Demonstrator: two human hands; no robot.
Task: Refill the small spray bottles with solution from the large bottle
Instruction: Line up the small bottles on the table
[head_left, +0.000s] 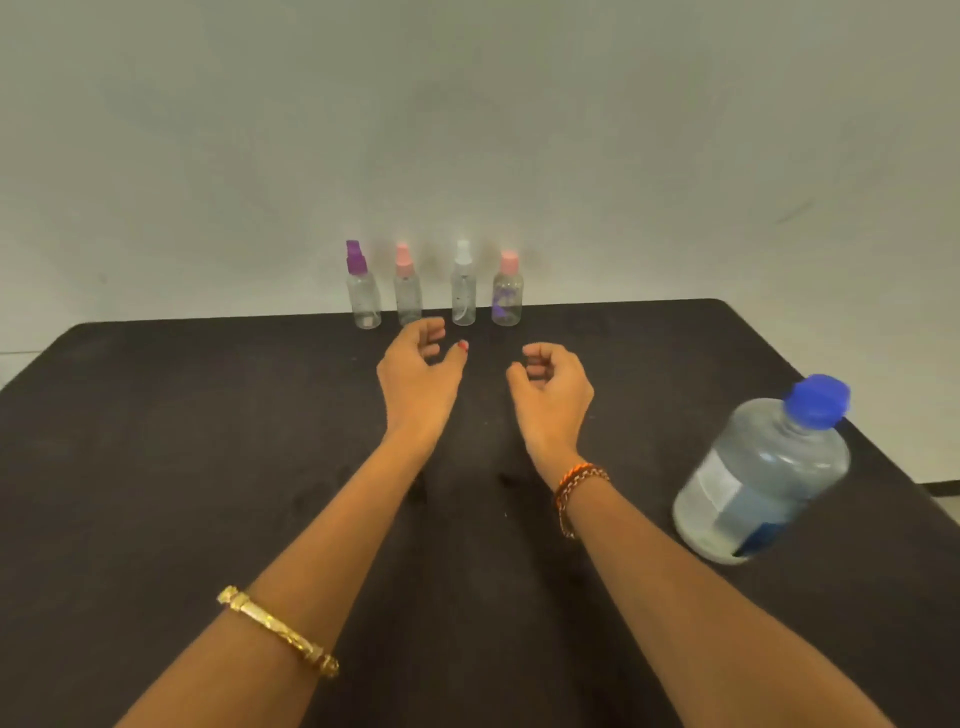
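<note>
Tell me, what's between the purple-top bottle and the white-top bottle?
One small pink-top spray bottle stands between the purple-top bottle and the white-top bottle, in the row at the table's far edge. The head view shows it.

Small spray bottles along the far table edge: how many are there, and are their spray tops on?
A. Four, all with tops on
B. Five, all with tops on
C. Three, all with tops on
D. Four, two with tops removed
A: four small spray bottles stand in a row, topped purple, pink, white and pink.
</note>
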